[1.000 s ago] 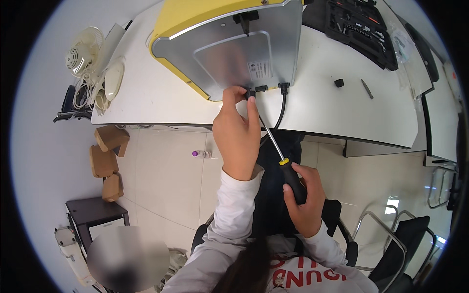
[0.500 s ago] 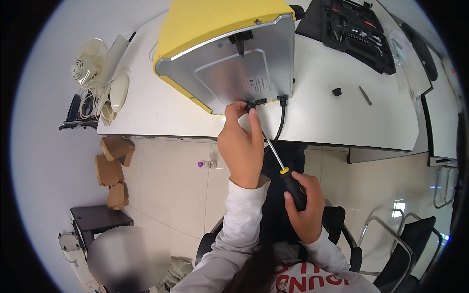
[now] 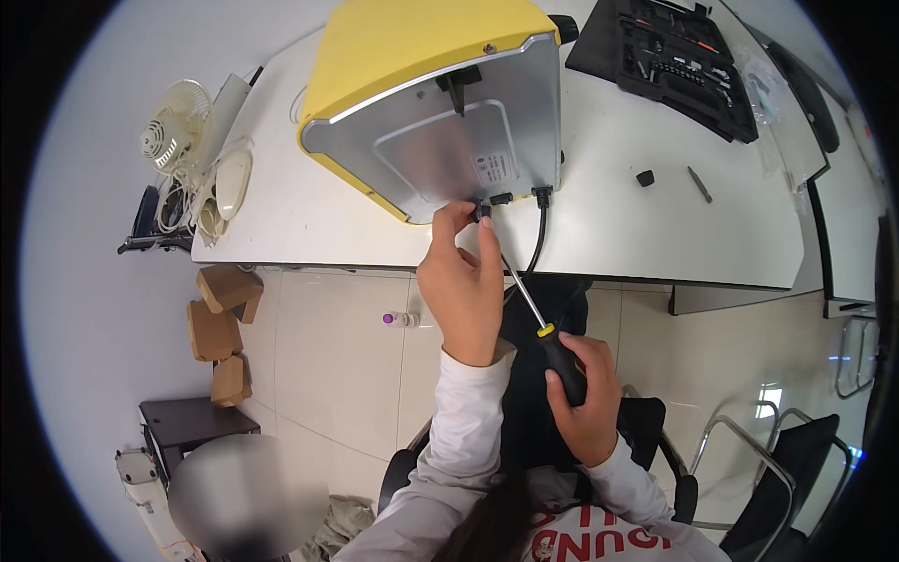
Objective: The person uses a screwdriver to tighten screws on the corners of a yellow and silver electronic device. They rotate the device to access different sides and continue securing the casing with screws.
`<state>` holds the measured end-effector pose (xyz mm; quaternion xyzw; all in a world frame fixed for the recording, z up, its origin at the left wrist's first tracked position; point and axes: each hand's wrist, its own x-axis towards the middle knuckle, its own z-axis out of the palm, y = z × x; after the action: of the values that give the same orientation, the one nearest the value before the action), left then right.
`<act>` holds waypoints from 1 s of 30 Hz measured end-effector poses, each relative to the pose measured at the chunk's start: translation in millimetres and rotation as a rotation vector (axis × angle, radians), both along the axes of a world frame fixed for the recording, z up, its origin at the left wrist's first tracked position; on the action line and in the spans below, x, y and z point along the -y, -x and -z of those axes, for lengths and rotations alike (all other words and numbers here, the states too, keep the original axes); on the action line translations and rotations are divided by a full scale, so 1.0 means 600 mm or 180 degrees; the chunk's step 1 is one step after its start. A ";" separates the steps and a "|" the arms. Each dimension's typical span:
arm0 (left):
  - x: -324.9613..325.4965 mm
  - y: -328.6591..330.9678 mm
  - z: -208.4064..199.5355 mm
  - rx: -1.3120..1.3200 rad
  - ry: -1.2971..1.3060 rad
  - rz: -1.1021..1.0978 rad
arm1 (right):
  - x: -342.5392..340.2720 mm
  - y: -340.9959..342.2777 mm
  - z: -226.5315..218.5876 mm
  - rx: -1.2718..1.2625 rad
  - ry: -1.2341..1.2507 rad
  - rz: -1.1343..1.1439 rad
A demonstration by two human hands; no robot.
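A yellow machine [image 3: 435, 37] with a grey metal panel [image 3: 421, 145] stands on the white table. At the panel's lower edge, the thumb and forefinger of my left hand [image 3: 464, 290] pinch a small black connector [image 3: 483, 212]. A black rocker-like part [image 3: 502, 199] and a plugged-in black cord [image 3: 539, 244] sit just right of it. My right hand [image 3: 590, 403] grips the black handle of a screwdriver [image 3: 567, 363] with a yellow collar. Its metal shaft slants up toward the connector; the tip is hidden near my left fingers.
A black tool case [image 3: 679, 70] lies open at the far right. Nearer are a small black knob [image 3: 645, 178] and a thin grey pointed piece [image 3: 700, 184]. A white fan [image 3: 178, 126] is at the left. Cardboard boxes [image 3: 213, 330] and a bottle [image 3: 401, 319] are on the floor.
The view has shifted slightly, so the machine and table sit a little lower. Both hands keep their holds, and the screwdriver looks almost unmoved.
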<state>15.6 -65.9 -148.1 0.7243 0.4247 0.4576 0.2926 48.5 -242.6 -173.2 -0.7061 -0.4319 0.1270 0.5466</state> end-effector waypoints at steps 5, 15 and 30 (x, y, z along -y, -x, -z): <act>0.002 -0.002 -0.001 0.0026 -0.0009 -0.0002 | -0.001 -0.004 -0.002 0.0020 0.0029 -0.0025; 0.003 -0.006 0.000 0.0036 0.0023 -0.0046 | -0.002 -0.002 0.002 -0.0087 0.0017 0.0019; -0.006 0.010 -0.009 0.0300 0.0615 0.0241 | -0.003 0.002 -0.009 -0.0114 0.0028 0.0008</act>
<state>9.7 -62.1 -142.5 0.6860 0.4249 0.4367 0.3978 47.3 -240.5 -168.0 -0.7067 -0.4206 0.1408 0.5512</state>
